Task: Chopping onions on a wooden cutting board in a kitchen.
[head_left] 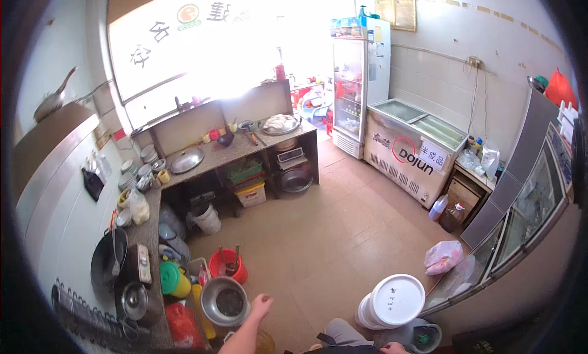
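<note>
My left hand (262, 305) is out in front of me, its fingers curled, beside the rim of a large metal basin (209, 303) that has dark contents. Whether it holds anything cannot be made out. Just behind the basin stands a red bucket (243, 273) with handled tools in it. Near the bottom edge, my right hand (394, 348) is partly cut off by the frame, close to my grey-clad leg (344, 332). White lidded buckets (398, 301) stand just beyond that hand, next to a grey bin (434, 338).
A stone counter (216, 158) with dishes, a wok (108, 262) and a pot (134, 301) runs along the left and back. A chest freezer (399, 156) and a glass-door fridge (349, 87) stand at the back right. A plastic bag (443, 257) lies near the glass cabinet (528, 230).
</note>
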A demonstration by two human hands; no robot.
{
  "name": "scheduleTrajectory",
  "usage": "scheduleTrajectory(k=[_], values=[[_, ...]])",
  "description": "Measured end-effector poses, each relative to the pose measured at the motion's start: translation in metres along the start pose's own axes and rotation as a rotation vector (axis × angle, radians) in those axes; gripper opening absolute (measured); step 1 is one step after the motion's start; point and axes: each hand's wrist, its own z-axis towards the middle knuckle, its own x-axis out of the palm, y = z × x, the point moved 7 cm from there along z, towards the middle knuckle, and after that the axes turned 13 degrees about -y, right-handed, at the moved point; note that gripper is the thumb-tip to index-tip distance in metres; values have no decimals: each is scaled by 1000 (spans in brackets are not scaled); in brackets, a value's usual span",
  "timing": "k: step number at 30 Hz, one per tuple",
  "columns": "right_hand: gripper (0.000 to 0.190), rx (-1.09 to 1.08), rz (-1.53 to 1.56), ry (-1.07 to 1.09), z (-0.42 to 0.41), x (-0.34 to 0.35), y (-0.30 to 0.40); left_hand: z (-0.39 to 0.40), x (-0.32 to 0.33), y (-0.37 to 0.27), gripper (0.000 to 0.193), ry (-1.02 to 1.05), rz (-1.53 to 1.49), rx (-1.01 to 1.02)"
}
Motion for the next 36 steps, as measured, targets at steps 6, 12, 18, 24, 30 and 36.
scheduleTrajectory(k=[6, 12, 18, 24, 30, 36], values=[[34, 7, 8, 40, 112, 20, 79, 113, 69, -148, 42, 269, 8, 298], [41, -148, 65, -74, 368, -13, 245, 160, 54, 57, 45, 295, 347, 102], [34, -229, 313, -123, 544, -134, 469, 260, 94, -21, 44, 419, 446, 6], [35, -242, 333, -137, 685, -198, 536, 438, 156, -81, 43, 441, 551, -49], [30, 375, 270, -242, 737, -207, 349, 638, 273, -280, 40, 490, 569, -99], [36, 693, 96, -148, 687, -219, 231, 831, 432, -585, 39, 378, 133, 323]])
